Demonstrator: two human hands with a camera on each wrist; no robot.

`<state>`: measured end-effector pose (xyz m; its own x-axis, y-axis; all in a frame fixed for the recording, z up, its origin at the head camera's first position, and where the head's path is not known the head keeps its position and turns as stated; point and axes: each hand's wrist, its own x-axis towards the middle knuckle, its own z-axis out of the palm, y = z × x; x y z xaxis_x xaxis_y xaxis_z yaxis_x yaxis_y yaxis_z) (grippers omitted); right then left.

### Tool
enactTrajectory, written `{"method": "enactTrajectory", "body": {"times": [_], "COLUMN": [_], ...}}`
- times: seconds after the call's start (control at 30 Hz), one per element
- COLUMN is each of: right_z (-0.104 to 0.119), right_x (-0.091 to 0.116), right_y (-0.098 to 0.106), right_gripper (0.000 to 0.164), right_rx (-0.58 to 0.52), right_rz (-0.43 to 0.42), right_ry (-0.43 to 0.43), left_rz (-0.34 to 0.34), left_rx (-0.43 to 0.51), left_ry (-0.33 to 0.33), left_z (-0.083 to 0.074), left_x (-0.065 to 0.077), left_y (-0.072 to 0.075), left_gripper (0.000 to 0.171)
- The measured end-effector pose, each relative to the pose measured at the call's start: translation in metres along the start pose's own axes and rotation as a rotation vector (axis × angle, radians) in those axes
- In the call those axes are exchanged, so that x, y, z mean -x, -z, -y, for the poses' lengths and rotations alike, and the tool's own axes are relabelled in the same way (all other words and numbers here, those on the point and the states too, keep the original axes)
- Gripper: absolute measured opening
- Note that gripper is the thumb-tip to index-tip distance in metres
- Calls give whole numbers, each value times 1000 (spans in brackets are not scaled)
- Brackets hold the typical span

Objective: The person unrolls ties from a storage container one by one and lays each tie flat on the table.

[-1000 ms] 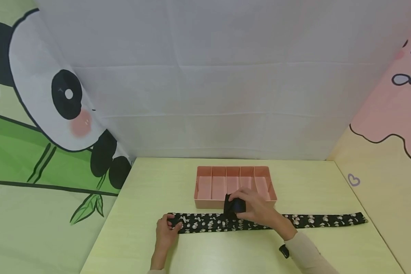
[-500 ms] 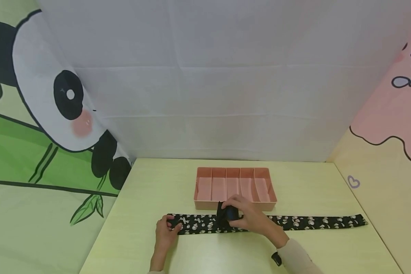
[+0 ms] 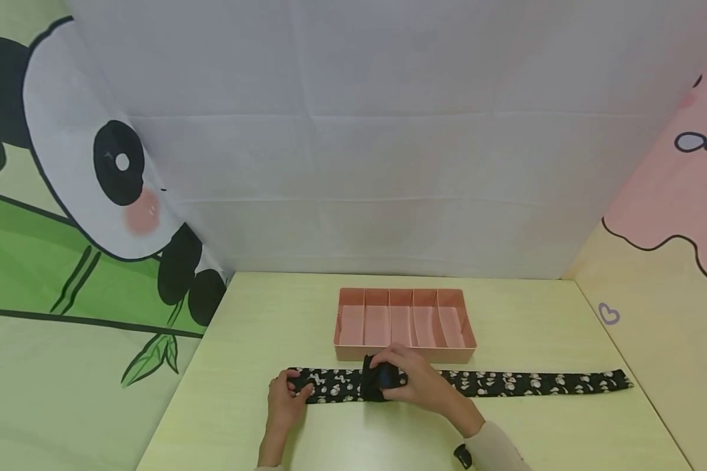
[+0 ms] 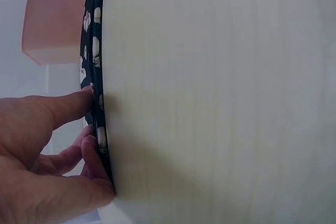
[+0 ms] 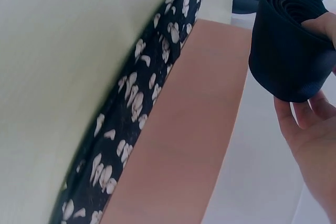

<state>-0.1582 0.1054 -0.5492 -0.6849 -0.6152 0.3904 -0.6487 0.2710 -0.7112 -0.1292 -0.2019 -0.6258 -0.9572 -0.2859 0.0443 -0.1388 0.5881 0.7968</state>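
Across the table lies a long, narrow black cloth strip with a pale flower-like print. My left hand holds its left end; in the left wrist view the thumb and fingertips are at the strip's edge. My right hand grips a roll of dark navy cloth between thumb and fingers, its spiral layers visible at one end in the right wrist view. Seen from the head, this roll overlaps the left half of the printed strip, and the hand hides part of the strip.
Just behind the strip stands a pink box with several compartments side by side. A white cloth wall closes off the back of the pale table. A printed panel rises at each side. Something black shows beside the right sleeve.
My right hand has moved left and a little nearer along the printed strip, carrying the navy roll. My left hand has kept its place at the strip's left end.
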Motion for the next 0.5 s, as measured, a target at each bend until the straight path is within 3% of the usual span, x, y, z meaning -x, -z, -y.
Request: {"method": "enactTrajectory", "body": {"times": [0.5], "right_z": [1], "right_x": [-1], "right_y": [-29], "right_gripper": [51], "right_rx": [-35], "right_rz": [-24], "right_ry": [23], "left_rz": [-6], "left_rx": [4], "left_ry": [-21], "left_z": [-1], "left_x": [1], "left_y": [0], "left_gripper": [39]}}
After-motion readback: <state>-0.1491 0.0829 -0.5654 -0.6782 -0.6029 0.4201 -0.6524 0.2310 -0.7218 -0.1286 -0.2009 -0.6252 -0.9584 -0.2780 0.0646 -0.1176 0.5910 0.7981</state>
